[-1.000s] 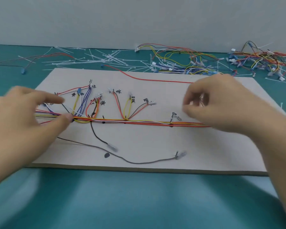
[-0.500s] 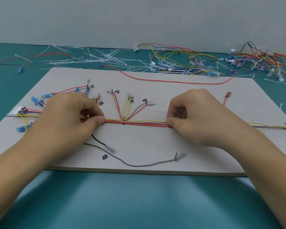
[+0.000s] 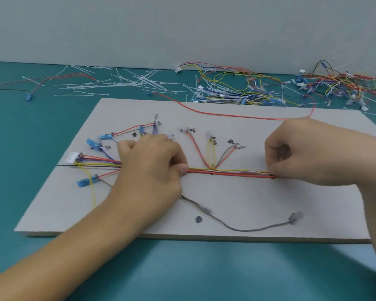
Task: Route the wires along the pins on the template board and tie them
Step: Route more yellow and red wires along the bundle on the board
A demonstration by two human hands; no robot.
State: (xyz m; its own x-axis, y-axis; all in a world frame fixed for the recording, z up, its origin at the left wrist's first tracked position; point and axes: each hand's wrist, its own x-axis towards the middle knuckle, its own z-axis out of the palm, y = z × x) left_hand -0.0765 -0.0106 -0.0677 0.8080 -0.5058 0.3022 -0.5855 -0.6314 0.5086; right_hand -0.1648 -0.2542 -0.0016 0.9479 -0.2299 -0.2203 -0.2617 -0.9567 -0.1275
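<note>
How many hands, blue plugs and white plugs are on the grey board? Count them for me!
Hands: 2, the left hand and the right hand, both pinching the wire bundle
Blue plugs: 4
White plug: 1
Total on the board: 7

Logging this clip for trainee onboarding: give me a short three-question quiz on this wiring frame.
1. True or false: the left hand and right hand both pinch the wire bundle on the template board.
2. Where do the loose cable ties lie? A on the board; B on the table behind the board; C in the right hand.
3. Fill in: the white connector sits at the bundle's ___ end.
Key: 1 true; 2 B; 3 left.
</note>
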